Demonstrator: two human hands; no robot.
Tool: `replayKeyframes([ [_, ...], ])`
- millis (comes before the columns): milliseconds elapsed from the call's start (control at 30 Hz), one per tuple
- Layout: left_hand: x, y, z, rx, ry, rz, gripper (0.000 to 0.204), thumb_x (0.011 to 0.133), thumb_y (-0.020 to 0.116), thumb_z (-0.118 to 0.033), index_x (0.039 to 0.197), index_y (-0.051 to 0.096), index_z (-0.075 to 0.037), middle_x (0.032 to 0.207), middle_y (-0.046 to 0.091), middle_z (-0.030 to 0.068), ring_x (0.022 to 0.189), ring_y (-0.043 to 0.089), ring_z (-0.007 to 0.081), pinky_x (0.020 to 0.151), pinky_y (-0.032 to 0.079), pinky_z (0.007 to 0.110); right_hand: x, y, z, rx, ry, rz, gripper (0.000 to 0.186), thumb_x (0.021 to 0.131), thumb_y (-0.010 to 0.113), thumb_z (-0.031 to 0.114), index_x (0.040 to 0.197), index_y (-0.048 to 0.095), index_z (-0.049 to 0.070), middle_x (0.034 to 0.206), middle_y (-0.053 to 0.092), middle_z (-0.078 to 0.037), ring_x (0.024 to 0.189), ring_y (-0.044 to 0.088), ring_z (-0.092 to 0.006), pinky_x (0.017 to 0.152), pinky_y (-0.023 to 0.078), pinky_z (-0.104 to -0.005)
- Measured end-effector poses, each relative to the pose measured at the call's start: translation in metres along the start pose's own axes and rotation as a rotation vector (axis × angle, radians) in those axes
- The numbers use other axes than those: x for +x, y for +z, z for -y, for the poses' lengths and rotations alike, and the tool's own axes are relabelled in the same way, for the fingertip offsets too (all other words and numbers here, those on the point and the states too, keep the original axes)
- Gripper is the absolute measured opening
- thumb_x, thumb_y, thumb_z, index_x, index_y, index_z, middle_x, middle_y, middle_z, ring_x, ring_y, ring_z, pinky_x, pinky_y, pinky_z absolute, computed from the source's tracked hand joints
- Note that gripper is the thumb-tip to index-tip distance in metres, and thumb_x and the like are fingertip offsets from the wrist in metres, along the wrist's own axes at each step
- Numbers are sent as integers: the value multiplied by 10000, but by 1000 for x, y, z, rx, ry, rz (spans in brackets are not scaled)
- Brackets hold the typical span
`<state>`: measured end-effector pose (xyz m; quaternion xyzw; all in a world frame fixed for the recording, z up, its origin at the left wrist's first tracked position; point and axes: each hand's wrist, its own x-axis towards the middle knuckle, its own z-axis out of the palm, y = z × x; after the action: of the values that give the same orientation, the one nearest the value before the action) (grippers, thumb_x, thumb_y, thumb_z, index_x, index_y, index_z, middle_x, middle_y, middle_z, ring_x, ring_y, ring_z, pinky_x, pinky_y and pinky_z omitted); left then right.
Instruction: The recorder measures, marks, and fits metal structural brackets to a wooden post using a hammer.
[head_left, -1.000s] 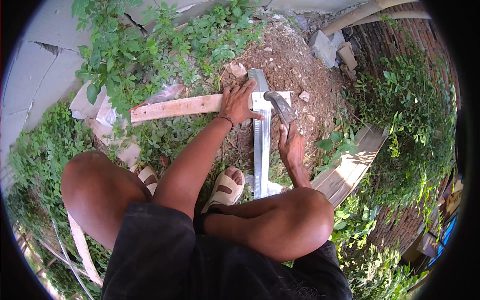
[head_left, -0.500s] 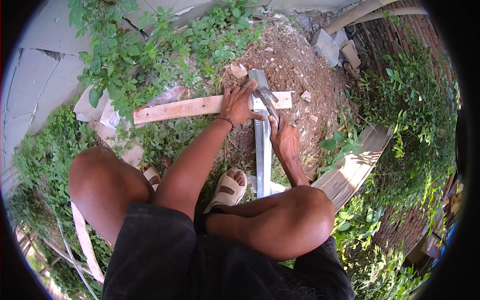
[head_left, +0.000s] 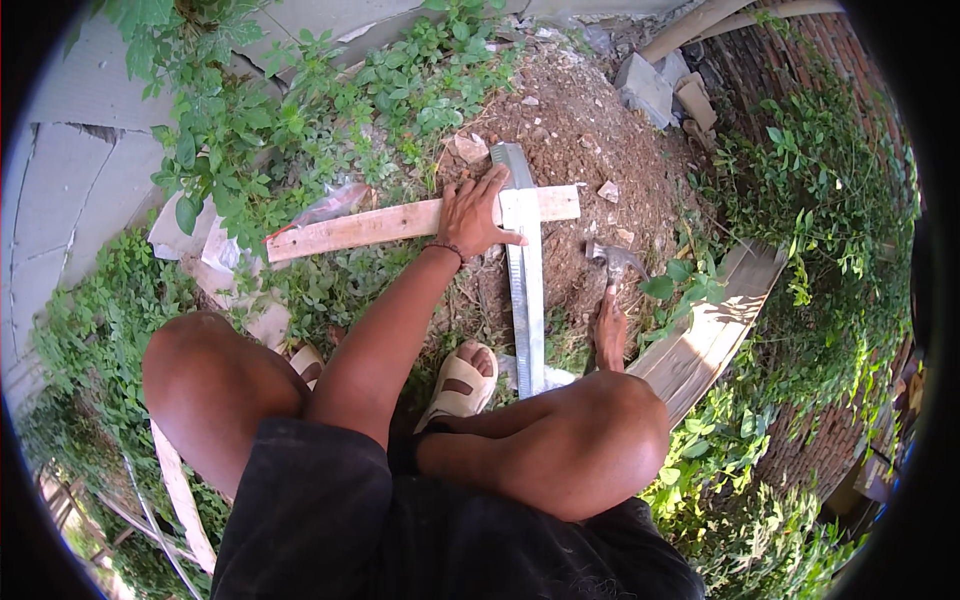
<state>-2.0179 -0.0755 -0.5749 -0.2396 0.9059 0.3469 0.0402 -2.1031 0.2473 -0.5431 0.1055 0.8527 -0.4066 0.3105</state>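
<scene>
My left hand (head_left: 471, 214) lies with fingers spread where a pale wooden strip (head_left: 350, 222) crosses a long silvery metal channel (head_left: 527, 310), its thumb reaching onto the metal. The strip runs left to right, and the channel runs away from me on the dirt. My right hand (head_left: 609, 332), low at the right beside my raised knee and partly hidden by it, grips a claw hammer (head_left: 613, 259); the hammer head rests over the soil, apart from the crossed pieces.
A weathered plank (head_left: 710, 330) lies at the right beside dense plants and a brick wall (head_left: 820, 450). Broken grey blocks (head_left: 645, 90) sit at the back right. Cracked pale slabs (head_left: 70, 200) line the left. My sandaled foot (head_left: 460, 385) is near the channel.
The hammer in my right hand has moved down and rightward, off the junction of strip and channel onto the dirt side. My left hand stays on the pieces.
</scene>
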Motion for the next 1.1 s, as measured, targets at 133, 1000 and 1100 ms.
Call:
replayKeyframes([
  [133,3,6,-5,51,11,-36,1318,564,806,-751,1600,260,-147,1645,299,26,1407,400,333,1174,221,525,15,-21,-9,-675,-200,-149,621,988,500,625,843,617,32,635,609,-124,600,607,-300,589,490,-435],
  [1000,-2,-3,-4,13,17,-10,1190,633,799,-695,1564,334,-118,1636,306,-26,1298,467,279,1072,309,466,51,103,201,-1385,-850,562,934,810,801,399,1579,278,304,1466,491,-232,1410,426,-391,1255,230,-467],
  [1100,0,-4,-4,-1,34,8,1149,676,784,-679,1569,325,-121,1647,279,-27,1308,450,286,1080,306,466,51,101,200,-1403,-864,523,934,801,806,405,1574,292,301,1466,498,-216,1399,443,-385,1251,239,-468],
])
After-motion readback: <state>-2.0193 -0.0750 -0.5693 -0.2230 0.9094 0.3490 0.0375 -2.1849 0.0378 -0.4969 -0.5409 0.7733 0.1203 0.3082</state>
